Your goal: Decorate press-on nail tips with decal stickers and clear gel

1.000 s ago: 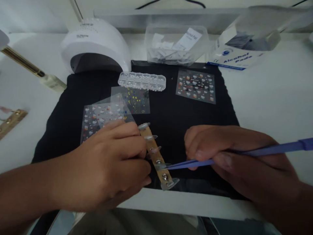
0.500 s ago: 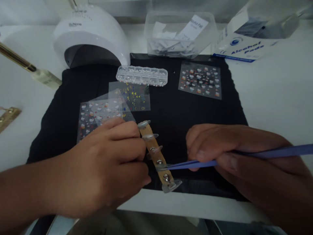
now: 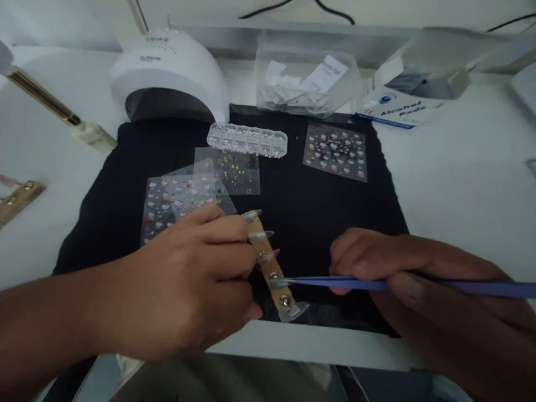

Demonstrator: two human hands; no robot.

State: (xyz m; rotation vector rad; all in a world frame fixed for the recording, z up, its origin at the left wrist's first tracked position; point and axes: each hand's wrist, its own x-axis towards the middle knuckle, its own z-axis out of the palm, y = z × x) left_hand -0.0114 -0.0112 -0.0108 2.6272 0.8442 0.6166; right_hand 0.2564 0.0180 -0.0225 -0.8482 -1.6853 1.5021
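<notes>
My left hand (image 3: 188,285) grips a wooden strip (image 3: 271,271) that carries several clear false nail tips, holding it over the near part of a black mat (image 3: 318,212). In my right hand (image 3: 419,285) are blue tweezers (image 3: 377,285), held like a pen. Their point rests on a nail tip near the strip's lower end.
On the mat lie three sticker sheets (image 3: 335,152), (image 3: 232,170), (image 3: 176,198) and a clear compartment box (image 3: 248,139). Behind it stand a white nail lamp (image 3: 167,75), a clear tub of wipes (image 3: 305,84) and an alcohol pads box (image 3: 402,106). A gold-handled tool (image 3: 62,114) lies at left.
The tweezers have levelled out and their handle has dropped lower. The tip stays on the same nail. My left hand and the strip hold nearly still; the view has shifted slightly.
</notes>
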